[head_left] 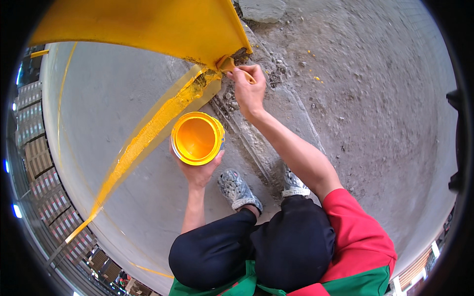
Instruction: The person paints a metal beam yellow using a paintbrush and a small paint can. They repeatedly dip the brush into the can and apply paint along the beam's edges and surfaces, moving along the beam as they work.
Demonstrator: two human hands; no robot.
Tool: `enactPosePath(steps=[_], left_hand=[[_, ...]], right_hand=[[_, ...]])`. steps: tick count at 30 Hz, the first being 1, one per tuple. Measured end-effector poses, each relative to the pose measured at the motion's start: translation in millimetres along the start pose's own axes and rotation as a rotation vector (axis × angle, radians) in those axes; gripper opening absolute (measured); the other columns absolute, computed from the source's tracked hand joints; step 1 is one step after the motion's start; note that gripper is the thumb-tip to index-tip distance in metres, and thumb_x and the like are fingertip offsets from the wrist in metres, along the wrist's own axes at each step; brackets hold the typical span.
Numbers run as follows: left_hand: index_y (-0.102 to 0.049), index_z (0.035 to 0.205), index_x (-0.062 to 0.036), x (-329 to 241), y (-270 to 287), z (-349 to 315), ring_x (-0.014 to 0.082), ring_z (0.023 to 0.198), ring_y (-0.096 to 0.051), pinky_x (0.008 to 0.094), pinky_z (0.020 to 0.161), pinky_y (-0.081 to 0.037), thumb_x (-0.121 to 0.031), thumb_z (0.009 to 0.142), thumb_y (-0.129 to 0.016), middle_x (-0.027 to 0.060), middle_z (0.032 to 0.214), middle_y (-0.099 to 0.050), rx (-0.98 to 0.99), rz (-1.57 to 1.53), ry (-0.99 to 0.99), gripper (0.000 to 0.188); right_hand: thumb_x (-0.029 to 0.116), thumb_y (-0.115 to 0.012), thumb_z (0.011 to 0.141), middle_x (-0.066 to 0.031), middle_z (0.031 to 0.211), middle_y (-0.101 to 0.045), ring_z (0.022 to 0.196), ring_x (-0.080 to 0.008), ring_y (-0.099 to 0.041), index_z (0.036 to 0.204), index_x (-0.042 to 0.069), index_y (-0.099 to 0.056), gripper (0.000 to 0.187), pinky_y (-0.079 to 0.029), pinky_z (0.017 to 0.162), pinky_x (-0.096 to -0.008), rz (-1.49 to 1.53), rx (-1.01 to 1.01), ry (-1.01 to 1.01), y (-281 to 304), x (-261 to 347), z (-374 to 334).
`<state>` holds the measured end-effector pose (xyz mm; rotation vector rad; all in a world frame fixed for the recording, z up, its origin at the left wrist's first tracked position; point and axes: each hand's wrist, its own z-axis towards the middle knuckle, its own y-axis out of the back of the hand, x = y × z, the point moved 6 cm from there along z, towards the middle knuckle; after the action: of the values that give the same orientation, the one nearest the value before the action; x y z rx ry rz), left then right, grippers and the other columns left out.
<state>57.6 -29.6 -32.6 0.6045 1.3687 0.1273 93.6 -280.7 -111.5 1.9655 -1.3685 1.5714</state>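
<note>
My left hand (198,170) is wrapped round an open paint can (176,157) with yellow paint (196,138) inside; its rim is smeared yellow. In my right hand (251,93) is a paintbrush (245,76) with a yellow handle, its head against the lower corner of a large yellow metal panel (163,24). Beside the brush begins a yellow painted stripe (148,133), wet-looking and thick near the panel, edged by bands of brownish tape or film (210,93). The bristles are mostly hidden against the panel.
I squat over a smooth grey floor (123,74). Right of the panel lie a broken concrete edge (291,108), rubble and rough dirt ground (375,98) with yellow paint drops. A stone block (262,10) sits at the top. Stacked pallets (42,158) line the far left.
</note>
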Motion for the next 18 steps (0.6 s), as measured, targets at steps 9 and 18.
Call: enactPosePath(steps=[9,18], left_hand=[[-0.018,0.156,-0.0011,0,1,0,0.0304,0.14,-0.045,0.0473,0.119,-0.035,-0.013,0.059,-0.098,0.018,0.153,-0.04,-0.009,0.028,-0.014,0.127],[-0.019,0.156,-0.0013,-2,2,1,0.0296,0.139,-0.045,0.0469,0.119,-0.036,-0.013,0.058,-0.098,0.0174,0.153,-0.04,-0.008,0.049,-0.019,0.127]], right_hand=[[0.007,-0.065,0.1,-0.0134,0.101,-0.068,0.094,-0.0253,-0.076,0.103,0.0,-0.056,0.012,-0.06,0.081,-0.0299,0.145,-0.161,-0.014,22,-3,-3],[0.007,-0.064,0.099,-0.0133,0.102,-0.067,0.09,-0.0238,-0.075,0.1,0.0,-0.055,0.012,-0.058,0.08,-0.0299,0.348,-0.059,0.029,19,-4,-9]])
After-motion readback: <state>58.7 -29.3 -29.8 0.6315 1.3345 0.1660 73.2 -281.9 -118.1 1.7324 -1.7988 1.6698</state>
